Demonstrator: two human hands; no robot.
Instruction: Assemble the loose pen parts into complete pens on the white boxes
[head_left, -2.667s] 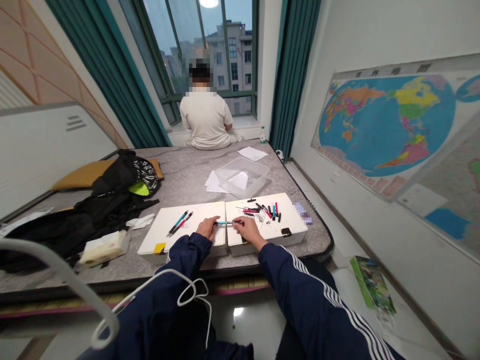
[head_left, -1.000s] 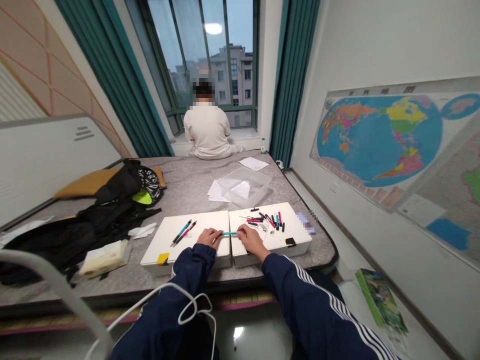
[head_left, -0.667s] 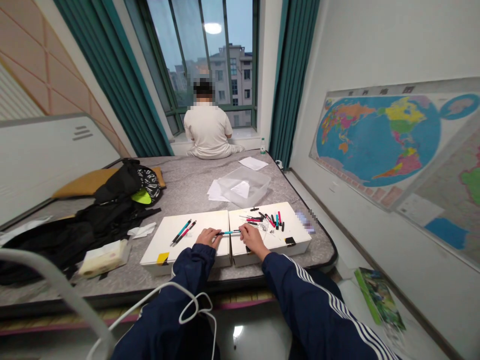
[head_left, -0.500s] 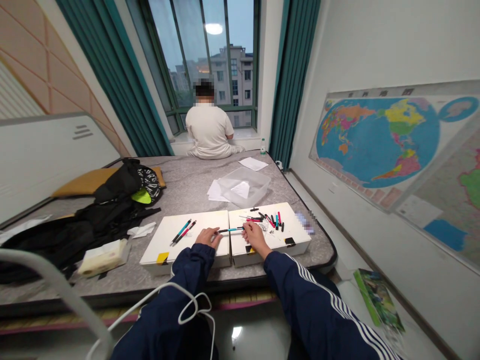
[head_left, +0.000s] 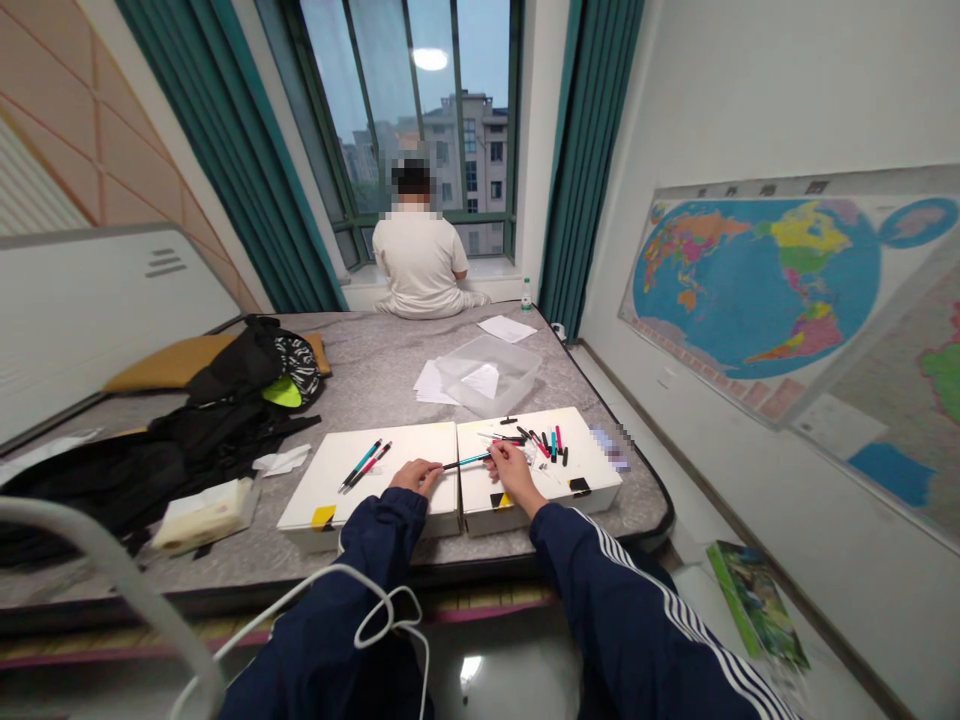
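Note:
A blue and black pen (head_left: 471,460) spans the space between my hands, above the gap between two white boxes. My left hand (head_left: 417,478) is closed on its dark end. At the other end, my right hand (head_left: 513,474) pinches it with thumb and fingers. On the left white box (head_left: 311,490) lie a blue pen (head_left: 363,463) and a red pen (head_left: 375,464), side by side. The right white box (head_left: 592,470) carries several loose pen parts (head_left: 551,442) in black, red and teal, just beyond my right hand.
Behind the boxes stands a clear plastic bin (head_left: 517,375) beside papers (head_left: 431,385). A black backpack (head_left: 187,440) and a tissue pack (head_left: 206,515) lie to the left. A white cable (head_left: 360,572) crosses my left sleeve. A person (head_left: 418,255) sits by the window, back turned.
The pen has tilted slightly, its right end now higher. My hands have shifted only a little, and both still hold it.

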